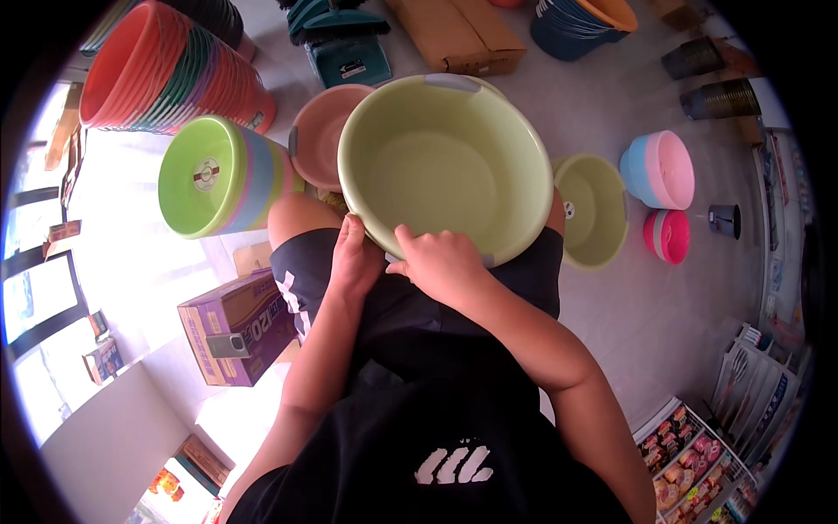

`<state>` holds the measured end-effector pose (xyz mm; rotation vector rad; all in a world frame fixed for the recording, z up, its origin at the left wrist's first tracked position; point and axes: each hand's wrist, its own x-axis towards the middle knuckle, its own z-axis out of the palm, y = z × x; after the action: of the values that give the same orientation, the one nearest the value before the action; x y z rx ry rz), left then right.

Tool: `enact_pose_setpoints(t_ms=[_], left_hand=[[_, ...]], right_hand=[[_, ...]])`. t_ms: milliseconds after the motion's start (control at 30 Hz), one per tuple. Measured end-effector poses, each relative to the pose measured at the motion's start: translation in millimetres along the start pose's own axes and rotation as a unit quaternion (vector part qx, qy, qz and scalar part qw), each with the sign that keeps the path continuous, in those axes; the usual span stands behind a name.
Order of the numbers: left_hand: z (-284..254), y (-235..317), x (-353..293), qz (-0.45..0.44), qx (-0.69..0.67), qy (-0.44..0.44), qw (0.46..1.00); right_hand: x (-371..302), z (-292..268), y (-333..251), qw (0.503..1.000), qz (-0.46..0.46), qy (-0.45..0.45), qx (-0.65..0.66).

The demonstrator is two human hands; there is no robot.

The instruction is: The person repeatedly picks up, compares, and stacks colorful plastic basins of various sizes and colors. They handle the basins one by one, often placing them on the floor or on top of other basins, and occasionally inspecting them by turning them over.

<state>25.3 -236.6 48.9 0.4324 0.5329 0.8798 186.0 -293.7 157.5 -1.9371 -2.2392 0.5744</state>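
Observation:
A large round pale-green plastic basin point(436, 175) rests tilted on my lap, its hollow facing me and grey grips on its rim. My left hand point(356, 262) holds the near-left rim, thumb up along the outside and the other fingers mostly hidden. Close beside it, my right hand point(443, 265) is closed over the near rim, with curled fingers on top and the thumb below. Whether a small thing is also between the right fingers cannot be made out. A pink basin point(321, 135) stands just beyond on the left, and another green basin point(595, 210) lies to the right.
Stacked green and coloured basins point(196, 179) and tall bucket stacks point(175, 70) stand left. Purple carton point(240, 327) with a phone point(229, 345) on it is near my left knee. Dustpans point(349, 61) and a brown carton point(458, 35) lie ahead; small pails point(668, 170) stand right.

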Motion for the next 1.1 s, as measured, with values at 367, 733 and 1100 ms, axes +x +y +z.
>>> enact_pose_setpoints(t_ms=[367,733,1100], left_hand=[[13,6,14,-0.008,-0.015,0.047,0.999],[33,17,10,-0.035,0.156,0.093,0.983],[50,22,19,0.013,0.183,0.128,0.975]], right_hand=[[-10,-14,3,0.997,0.043,0.057,0.034],[-12,-19,7,0.997,0.061,0.029,0.031],[-27,-43,19,0.995,0.033,0.079,0.057]])
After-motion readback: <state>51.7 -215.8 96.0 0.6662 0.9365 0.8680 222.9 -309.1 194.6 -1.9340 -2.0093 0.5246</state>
